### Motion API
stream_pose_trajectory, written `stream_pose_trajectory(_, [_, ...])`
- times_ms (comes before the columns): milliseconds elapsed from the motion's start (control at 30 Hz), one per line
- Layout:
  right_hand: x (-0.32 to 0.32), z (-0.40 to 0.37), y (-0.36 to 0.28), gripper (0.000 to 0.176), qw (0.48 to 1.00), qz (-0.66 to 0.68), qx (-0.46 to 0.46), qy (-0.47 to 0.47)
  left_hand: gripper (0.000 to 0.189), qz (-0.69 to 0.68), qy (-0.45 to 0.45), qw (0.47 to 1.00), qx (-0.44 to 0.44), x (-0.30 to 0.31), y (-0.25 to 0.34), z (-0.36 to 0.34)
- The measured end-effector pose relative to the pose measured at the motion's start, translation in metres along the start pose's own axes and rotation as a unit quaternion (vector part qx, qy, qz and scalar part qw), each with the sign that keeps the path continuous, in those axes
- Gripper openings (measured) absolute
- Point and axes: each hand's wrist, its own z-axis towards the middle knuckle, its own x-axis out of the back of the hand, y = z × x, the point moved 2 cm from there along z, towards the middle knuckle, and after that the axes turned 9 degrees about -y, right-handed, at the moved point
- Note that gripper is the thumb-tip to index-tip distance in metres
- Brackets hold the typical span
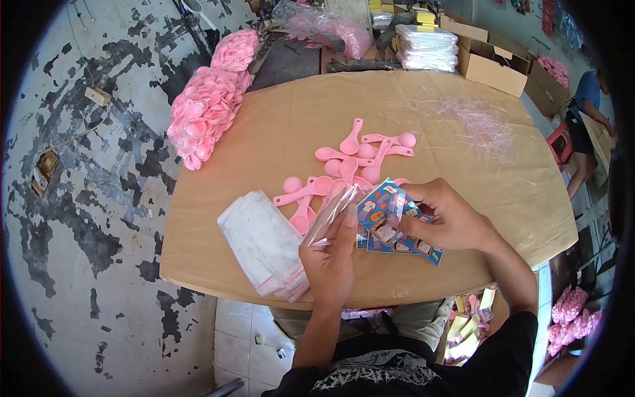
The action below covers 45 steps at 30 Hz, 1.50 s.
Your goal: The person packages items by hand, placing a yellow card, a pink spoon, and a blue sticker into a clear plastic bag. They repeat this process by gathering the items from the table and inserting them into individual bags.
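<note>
My left hand (329,272) is closed on a clear plastic bag (329,215), thumb pressed along its side. In my right hand (444,215), a blue printed card (374,209) is pinched between thumb and fingers, its left edge right by the bag. Beneath it lie more blue cards (430,253) on the table. A pile of pink scoops (348,169) spreads out just beyond both hands, partly hidden by the bag and card. Left of my left hand rests a stack of clear plastic bags (258,241).
The brown-covered table (264,145) has a curved edge. Large bags of pink scoops (208,106) stand at its far left. Thin clear strips (476,126) lie at the right, near a cardboard box (493,66). Below sits a box of packed items (473,324). A person (587,112) is at far right.
</note>
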Motion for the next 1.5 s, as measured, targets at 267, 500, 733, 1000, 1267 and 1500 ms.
stream_pose_trajectory(267, [0.006,0.000,-0.010,0.023,0.996,-0.060,-0.036,-0.062,0.031,-0.028,-0.015,0.999,-0.039,-0.004,-0.002,0.003])
stream_pose_trajectory(500, [0.007,-0.001,-0.005,0.026,0.994,-0.059,-0.038,-0.081,0.027,0.013,-0.081,0.997,-0.005,-0.003,-0.001,-0.003])
stream_pose_trajectory(733, [0.001,-0.002,-0.003,0.025,0.995,0.041,-0.048,-0.078,0.018,-0.132,-0.036,0.990,0.025,-0.004,-0.002,-0.002])
stream_pose_trajectory(1000, [-0.011,0.001,-0.001,0.020,0.985,0.170,0.000,0.014,0.042,-0.166,-0.189,0.968,-0.020,-0.011,-0.008,-0.007])
stream_pose_trajectory(1267, [-0.018,0.006,0.006,0.017,0.983,0.171,-0.051,0.035,0.051,-0.230,-0.173,0.955,-0.066,-0.006,0.005,0.000])
stream_pose_trajectory(1500, [-0.010,0.005,-0.010,0.017,0.981,0.166,-0.097,0.027,0.046,-0.144,-0.120,0.982,-0.034,-0.004,-0.006,-0.009])
